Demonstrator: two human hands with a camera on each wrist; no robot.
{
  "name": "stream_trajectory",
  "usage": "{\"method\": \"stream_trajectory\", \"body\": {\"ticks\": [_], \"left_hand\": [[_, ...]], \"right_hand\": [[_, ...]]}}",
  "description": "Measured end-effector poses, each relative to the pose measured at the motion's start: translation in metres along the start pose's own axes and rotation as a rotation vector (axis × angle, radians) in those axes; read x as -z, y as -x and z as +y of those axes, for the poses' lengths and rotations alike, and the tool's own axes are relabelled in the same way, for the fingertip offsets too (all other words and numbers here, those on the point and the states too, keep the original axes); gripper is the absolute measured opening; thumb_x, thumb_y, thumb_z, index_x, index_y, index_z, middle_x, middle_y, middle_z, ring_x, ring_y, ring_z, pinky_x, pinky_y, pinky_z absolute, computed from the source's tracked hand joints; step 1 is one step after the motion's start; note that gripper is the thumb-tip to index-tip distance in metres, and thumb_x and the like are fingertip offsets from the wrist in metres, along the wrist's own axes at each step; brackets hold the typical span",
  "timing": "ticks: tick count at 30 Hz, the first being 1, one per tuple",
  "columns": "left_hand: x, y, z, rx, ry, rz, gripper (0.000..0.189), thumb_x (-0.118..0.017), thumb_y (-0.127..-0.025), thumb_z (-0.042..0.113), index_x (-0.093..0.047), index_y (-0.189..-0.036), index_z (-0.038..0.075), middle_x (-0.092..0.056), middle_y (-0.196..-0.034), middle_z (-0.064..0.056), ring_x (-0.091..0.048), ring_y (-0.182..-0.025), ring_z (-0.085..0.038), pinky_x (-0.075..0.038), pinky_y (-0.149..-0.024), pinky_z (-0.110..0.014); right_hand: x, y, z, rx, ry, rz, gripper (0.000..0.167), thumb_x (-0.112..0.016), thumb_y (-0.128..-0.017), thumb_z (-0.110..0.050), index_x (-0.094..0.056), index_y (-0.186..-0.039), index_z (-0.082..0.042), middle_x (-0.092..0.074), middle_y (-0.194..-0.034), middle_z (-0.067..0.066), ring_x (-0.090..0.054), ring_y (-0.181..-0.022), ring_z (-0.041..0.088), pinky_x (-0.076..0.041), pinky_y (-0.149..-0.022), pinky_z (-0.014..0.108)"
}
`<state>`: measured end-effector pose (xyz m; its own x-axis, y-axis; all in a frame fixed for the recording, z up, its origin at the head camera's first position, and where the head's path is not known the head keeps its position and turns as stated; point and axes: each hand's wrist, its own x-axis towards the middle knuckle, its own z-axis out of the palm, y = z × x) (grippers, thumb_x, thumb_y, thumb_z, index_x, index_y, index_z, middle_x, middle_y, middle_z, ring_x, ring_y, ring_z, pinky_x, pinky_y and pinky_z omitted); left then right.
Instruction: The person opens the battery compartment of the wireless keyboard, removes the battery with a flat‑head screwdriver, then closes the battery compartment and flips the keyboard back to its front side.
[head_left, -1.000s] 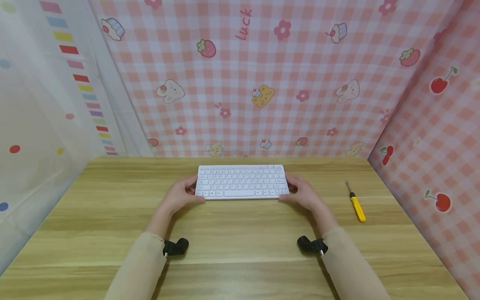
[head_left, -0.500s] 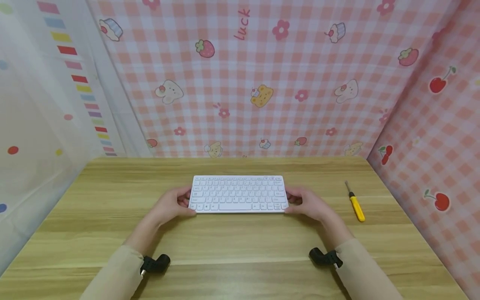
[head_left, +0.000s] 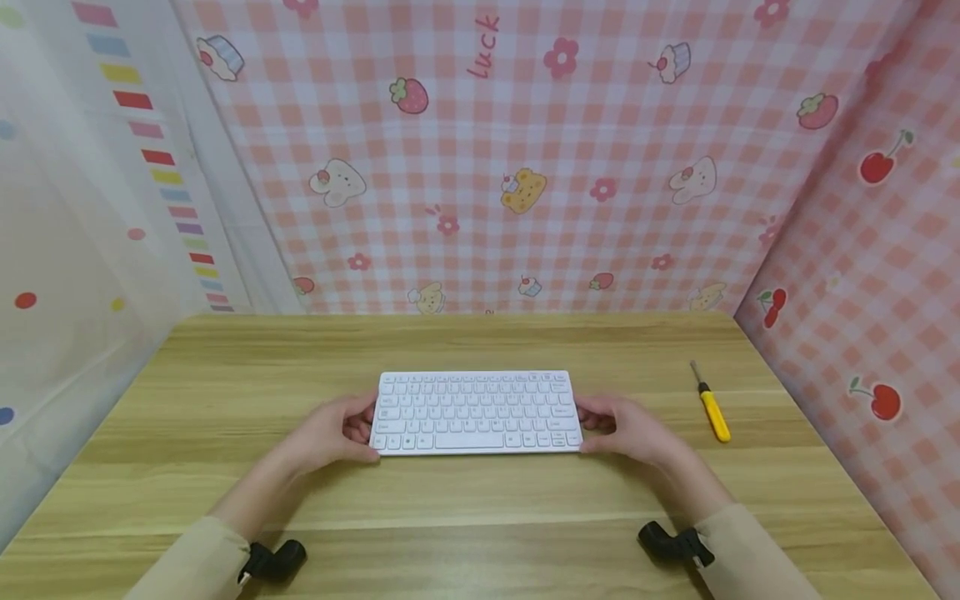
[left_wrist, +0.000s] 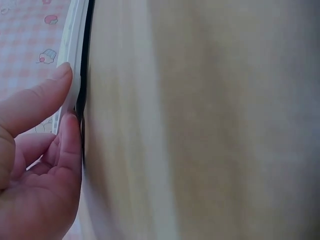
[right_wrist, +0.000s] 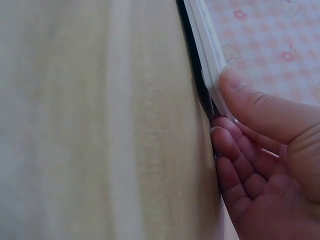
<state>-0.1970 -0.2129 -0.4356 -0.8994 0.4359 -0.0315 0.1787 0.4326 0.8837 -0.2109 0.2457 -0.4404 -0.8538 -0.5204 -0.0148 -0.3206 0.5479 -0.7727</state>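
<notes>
A white keyboard [head_left: 476,412] lies face up at the middle of the table, its long side towards me. My left hand [head_left: 333,429] grips its left end, and my right hand [head_left: 626,429] grips the right end. In the left wrist view the thumb of the left hand [left_wrist: 40,165] is on the near edge of the keyboard [left_wrist: 75,50], with curled fingers at the end and underside. The right wrist view has the right hand [right_wrist: 270,145] pinching the keyboard [right_wrist: 206,45] in the same way, with a dark gap under its edge.
A screwdriver [head_left: 712,408] with a yellow handle lies on the wooden table [head_left: 480,517] to the right of my right hand. Behind the table hangs a pink checked cloth [head_left: 480,233]; another patterned cloth [head_left: 885,333] borders the right side.
Both hands have drawn the keyboard back from the far part of the table towards me. The forearms have spread apart and come nearer. The screwdriver has stayed in place.
</notes>
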Motion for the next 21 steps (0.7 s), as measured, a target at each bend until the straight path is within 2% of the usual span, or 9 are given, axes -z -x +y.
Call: {"method": "stream_trajectory", "body": {"ticks": [7,14,21], "left_hand": [[-0.001,0.01,-0.003,-0.04,0.003,-0.045,0.093,-0.085,-0.072,-0.004,-0.029,-0.145,-0.018,-0.057,-0.103,-0.015,-0.057,-0.084,-0.02,-0.053,-0.071,-0.023],[-0.003,0.017,-0.001,-0.017,0.006,-0.043,0.094,-0.085,-0.071,-0.003,-0.028,-0.145,-0.018,-0.055,-0.107,-0.017,-0.058,-0.087,-0.021,-0.054,-0.074,-0.024],[-0.003,0.02,0.001,-0.023,-0.022,-0.043,0.095,-0.086,-0.07,-0.004,-0.028,-0.144,-0.02,-0.054,-0.106,-0.016,-0.058,-0.085,-0.02,-0.054,-0.074,-0.024]], "right_hand": [[-0.003,0.01,0.001,0.021,0.005,0.0,0.073,-0.082,-0.082,-0.014,-0.047,-0.142,0.007,-0.062,-0.113,0.008,-0.06,-0.099,0.022,-0.05,-0.087,0.029],[-0.005,0.015,-0.001,0.022,0.021,0.008,0.074,-0.084,-0.08,-0.015,-0.048,-0.142,0.005,-0.06,-0.108,0.005,-0.057,-0.094,0.02,-0.049,-0.083,0.027],[-0.006,0.019,-0.008,0.027,0.003,-0.003,0.077,-0.084,-0.078,-0.014,-0.047,-0.143,0.006,-0.061,-0.106,0.003,-0.055,-0.091,0.018,-0.049,-0.079,0.027]]}}
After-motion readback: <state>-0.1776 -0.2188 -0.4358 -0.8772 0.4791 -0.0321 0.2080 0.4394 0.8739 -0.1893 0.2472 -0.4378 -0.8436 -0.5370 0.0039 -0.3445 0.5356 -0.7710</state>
